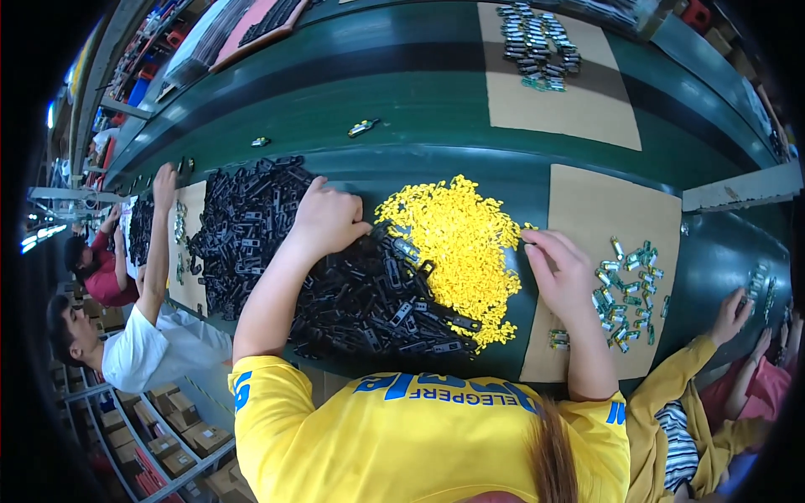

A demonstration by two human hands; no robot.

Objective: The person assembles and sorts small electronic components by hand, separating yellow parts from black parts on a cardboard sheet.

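My left hand (329, 216) is over the heap of black plastic parts (377, 293), its fingers curled in. Whatever it may hold is hidden under the fingers. To its right spreads a pile of small yellow pieces (461, 243), which meets the black parts along its left and lower edge. At the right border of that pile, my right hand (560, 272) has thumb and fingertips pinched together, with a small yellow piece (528, 226) showing at the tips. Beyond this hand, green-and-silver components (627, 289) lie scattered on a cardboard sheet (612, 197).
The green conveyor belt (402, 96) runs across the far side, carrying a few single components (364, 127). More components (541, 46) rest on a far cardboard sheet (553, 113). A metal bar (742, 191) juts in at right. Co-workers sit on both sides, one arm (158, 226) reaching to the belt.
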